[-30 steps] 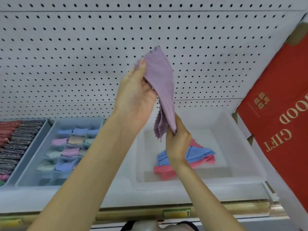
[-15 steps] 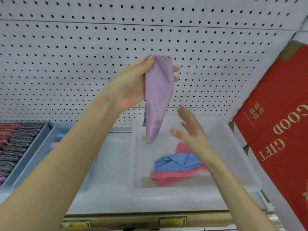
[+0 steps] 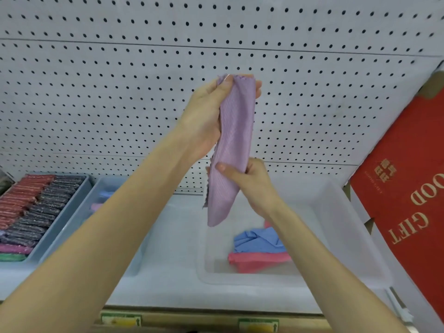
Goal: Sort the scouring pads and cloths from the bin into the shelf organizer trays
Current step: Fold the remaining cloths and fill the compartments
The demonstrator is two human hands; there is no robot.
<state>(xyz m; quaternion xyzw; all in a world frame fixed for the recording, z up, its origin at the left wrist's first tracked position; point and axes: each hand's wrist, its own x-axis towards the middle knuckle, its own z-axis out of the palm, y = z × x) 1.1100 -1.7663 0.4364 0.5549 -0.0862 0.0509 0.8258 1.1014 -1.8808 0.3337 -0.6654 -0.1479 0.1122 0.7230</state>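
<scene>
A lilac cloth (image 3: 234, 138) hangs folded lengthwise in front of the pegboard. My left hand (image 3: 206, 116) grips its top end, thumb in front and fingers behind. My right hand (image 3: 249, 181) pinches it lower down, thumb across the front. Its tail dangles over the clear plastic bin (image 3: 341, 212), where a blue cloth (image 3: 258, 241) lies on a pink cloth (image 3: 254, 261). To the left stands a grey-blue cloth tray (image 3: 105, 188), mostly hidden by my left forearm. Further left a scouring pad tray (image 3: 69, 210) holds rows of red and dark pads.
A white pegboard wall (image 3: 120, 92) closes the back of the shelf. A red gift box (image 3: 408, 200) leans at the right, close to the bin. The shelf's front edge (image 3: 192, 318) carries yellow price labels.
My right hand let go of the cloth's lower corner, hung open beside it, then came back and now pinches the cloth's middle. The cloth is folded narrower. The view has shifted slightly.
</scene>
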